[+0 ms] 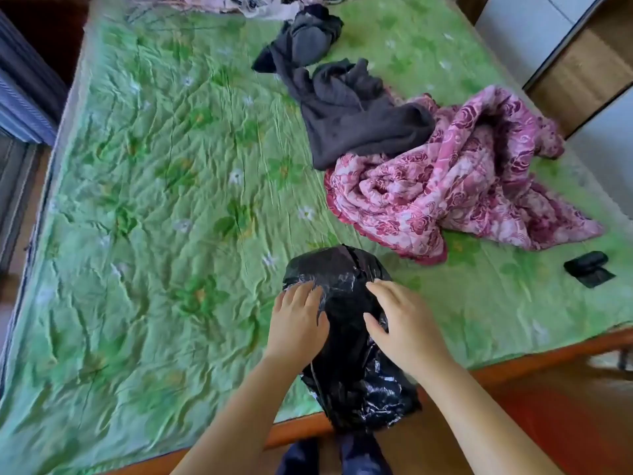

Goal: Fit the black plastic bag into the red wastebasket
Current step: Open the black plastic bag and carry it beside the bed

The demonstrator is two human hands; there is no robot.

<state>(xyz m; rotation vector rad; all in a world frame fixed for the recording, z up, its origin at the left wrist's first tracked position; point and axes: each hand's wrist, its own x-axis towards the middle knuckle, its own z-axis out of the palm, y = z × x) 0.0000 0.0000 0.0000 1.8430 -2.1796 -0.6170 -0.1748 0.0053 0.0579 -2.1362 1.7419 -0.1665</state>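
A crinkled, glossy black plastic bag point(346, 323) lies at the near edge of a bed covered with a wrinkled green floral sheet point(154, 200). The bag is stretched over a rounded, bulky form that fills it out; nothing red shows through, so whether that form is the wastebasket cannot be told. Its far end rests on the sheet while its near end hangs past the orange-brown wooden bed edge point(513, 365), just above the person's dark trousers point(363, 454).

The left hand point(296, 323) lies flat on the left side of the bag, fingers point(301, 293) spread slightly and extended, palm pressed against the plastic rather than closed around it. The right hand point(407, 323) rests on the right side, its fingers point(376, 289) loosely open and pointing toward the far end, thumb angled inward onto the film. Neither hand visibly pinches or grips a fold; both touch the bag with open palms, one on each flank.

Farther back on the bed, well apart from the hands, lie a crumpled pink rose-patterned quilted garment point(452, 180) and, touching its upper left, a heap of dark grey clothes point(342, 108). Near the right edge sits a small black roll of plastic bags point(587, 269), apart from everything else
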